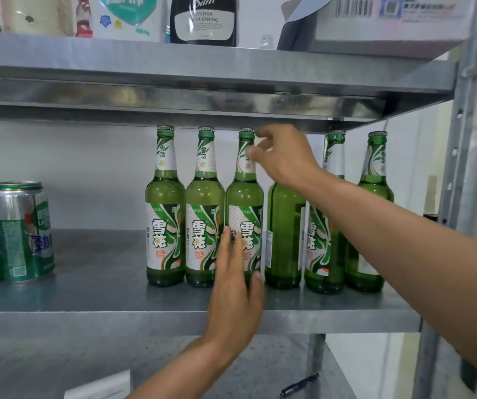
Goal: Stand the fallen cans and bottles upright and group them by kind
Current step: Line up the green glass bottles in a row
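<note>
The six bottles [164, 226] were green glass, most showing a white label swept with green swirls, green characters and small orange touches. The cans [21, 226] were silver and green, with what looked like blue lettering, blurred at the frame's edge. The shelf [87, 283] was dull grey metal. Above stood a black bottle [202, 21] with a white label, and a white box [390, 24] printed with a black barcode.

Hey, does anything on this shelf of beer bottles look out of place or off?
The fourth beer bottle from the left is turned backwards: bare green glass faces out, while the three bottles left of it show front labels. Nothing looks fallen, spilled or broken.
</note>
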